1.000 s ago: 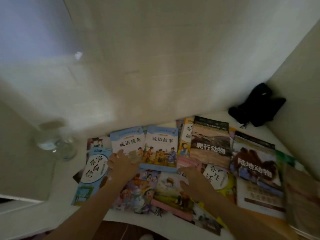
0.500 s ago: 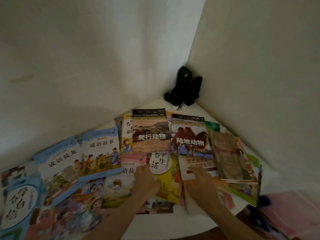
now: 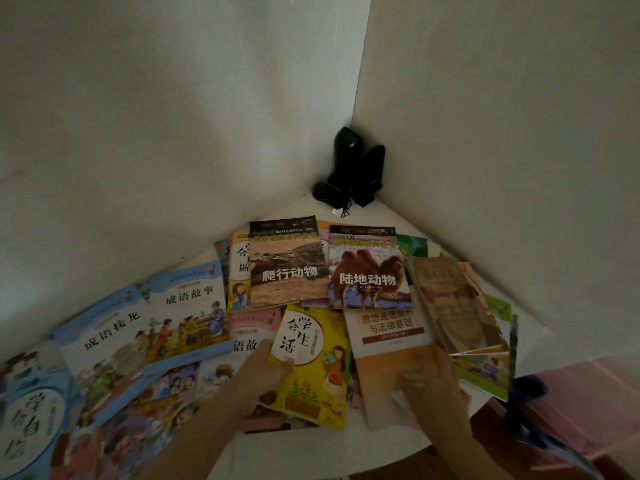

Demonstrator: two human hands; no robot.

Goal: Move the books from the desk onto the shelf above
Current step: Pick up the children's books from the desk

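Observation:
Several books lie spread and overlapping on the white desk [image 3: 304, 448]. My left hand [image 3: 263, 370] is at the left edge of a yellow book [image 3: 318, 368], thumb on its cover, fingers tucked at the edge. My right hand [image 3: 429, 381] rests flat on the orange lower half of a white and orange book [image 3: 388, 334]. Behind them lie a reptile book [image 3: 287, 265] and a camel book [image 3: 367, 271]. Light blue books [image 3: 187, 317] sit to the left, and a brown book [image 3: 453, 306] to the right. The shelf is out of view.
Two black speakers [image 3: 353, 168] stand in the corner where the two white walls meet. The desk's rounded front edge runs at lower right, with a pink surface [image 3: 588, 393] and a dark blue object [image 3: 530, 386] beyond it.
My view has swung right, from the blue books to the corner. Both hands have shifted right: the left onto the yellow book's edge, the right onto the white and orange book.

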